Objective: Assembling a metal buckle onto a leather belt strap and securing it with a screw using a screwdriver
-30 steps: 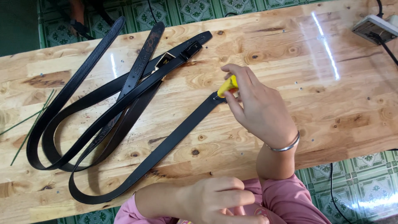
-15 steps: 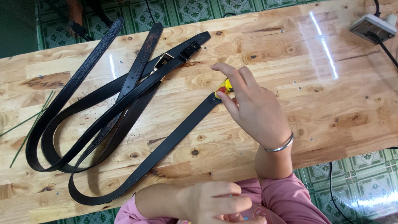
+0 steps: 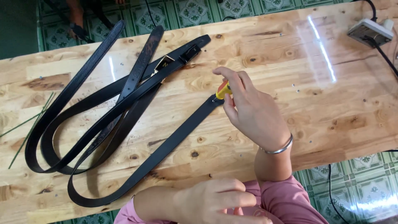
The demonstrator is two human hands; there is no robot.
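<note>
— Which way does the belt run?

— The black belt [image 3: 166, 145] lies slantwise on the wooden table [image 3: 331, 112], its near end at my yellow tool [image 3: 223, 89], the loop at lower left.

— Your hands?

— My right hand [image 3: 253, 114] reaches forward, fingers pinching the tool upright on the belt's end. My left hand [image 3: 215, 201] is curled by my chest; I cannot tell what it holds.

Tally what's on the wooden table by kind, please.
Black leather belts: 3, as far as the overlap lets me tell
Yellow-handled tool, in the right hand: 1
White power strip: 1
Thin green stems: 1 bunch
Total: 6
</note>
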